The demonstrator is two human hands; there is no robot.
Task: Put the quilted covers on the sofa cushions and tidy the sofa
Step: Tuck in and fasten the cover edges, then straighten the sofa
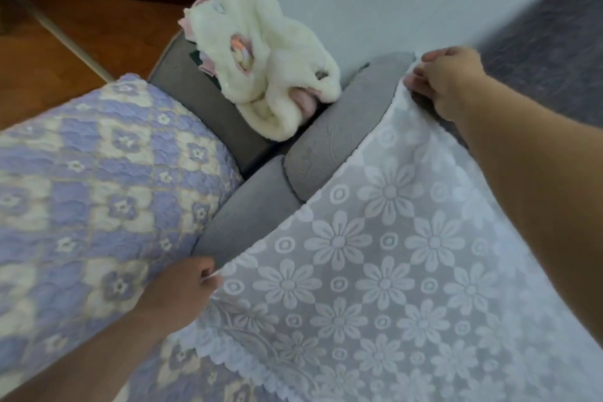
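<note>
Head view:
Left hand: pinches the near edge of the white floral cover.
Right hand: grips the cover's far corner (fingers curled) at the sofa's back edge.
Cover: spread over the grey cushion.
Purple quilted cover: just left.
Fluffy white blanket: on the sofa arm.

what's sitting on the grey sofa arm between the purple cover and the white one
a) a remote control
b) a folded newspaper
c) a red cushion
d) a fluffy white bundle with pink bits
d: a fluffy white bundle with pink patches lies on the grey sofa arm, beyond the white floral cover that both hands hold by its edge.
</note>
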